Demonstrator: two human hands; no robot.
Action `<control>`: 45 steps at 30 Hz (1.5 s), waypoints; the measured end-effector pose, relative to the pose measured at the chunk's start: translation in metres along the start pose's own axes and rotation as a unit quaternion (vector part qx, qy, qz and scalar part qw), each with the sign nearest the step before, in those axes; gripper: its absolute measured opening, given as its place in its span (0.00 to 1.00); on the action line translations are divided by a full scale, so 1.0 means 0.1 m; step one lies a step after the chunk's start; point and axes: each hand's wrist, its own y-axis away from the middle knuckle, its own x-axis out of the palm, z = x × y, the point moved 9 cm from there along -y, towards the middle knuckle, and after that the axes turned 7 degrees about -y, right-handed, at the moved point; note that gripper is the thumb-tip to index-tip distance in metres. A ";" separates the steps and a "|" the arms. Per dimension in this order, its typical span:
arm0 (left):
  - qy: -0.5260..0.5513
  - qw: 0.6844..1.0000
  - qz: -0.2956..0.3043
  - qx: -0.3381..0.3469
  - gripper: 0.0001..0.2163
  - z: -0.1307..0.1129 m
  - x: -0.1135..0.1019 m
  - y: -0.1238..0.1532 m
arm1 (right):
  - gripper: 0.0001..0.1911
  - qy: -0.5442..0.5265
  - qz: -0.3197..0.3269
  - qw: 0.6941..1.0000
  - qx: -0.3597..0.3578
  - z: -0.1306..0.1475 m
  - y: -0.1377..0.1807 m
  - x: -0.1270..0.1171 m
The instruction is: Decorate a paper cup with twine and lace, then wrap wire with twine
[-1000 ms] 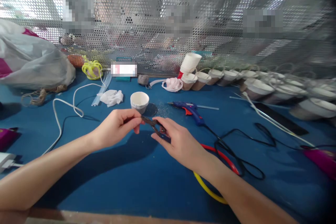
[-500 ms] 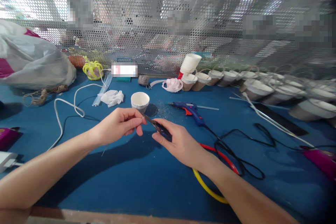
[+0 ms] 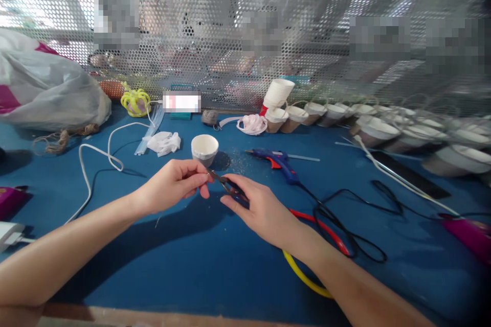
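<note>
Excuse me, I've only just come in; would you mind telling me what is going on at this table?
A person's right hand holds dark pliers, their tip at the fingers of the left hand, which pinches a tiny piece, too small to identify. A white cup stands just beyond the hands on the blue table. A glue gun lies to the right, and handled cups stand farther right.

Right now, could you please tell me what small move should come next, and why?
Perhaps the right hand should ease the pliers-like tool slightly back before squeezing: its dark tips sit right where the left hand pinches, so a slip could nip it.
</note>
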 end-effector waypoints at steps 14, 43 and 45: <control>0.018 0.998 -0.061 0.003 0.12 -0.01 -0.27 -0.05 | 0.23 0.086 0.004 0.996 0.035 -0.17 -0.33 -0.60; 0.126 0.986 -0.107 -0.015 0.09 0.08 -0.35 -0.09 | 0.17 0.203 0.083 0.971 0.099 -1.39 -1.42 -0.65; 0.170 0.972 -0.162 0.004 0.09 0.05 -0.46 -0.07 | 0.15 0.168 0.052 0.981 0.082 -1.02 -1.28 -0.65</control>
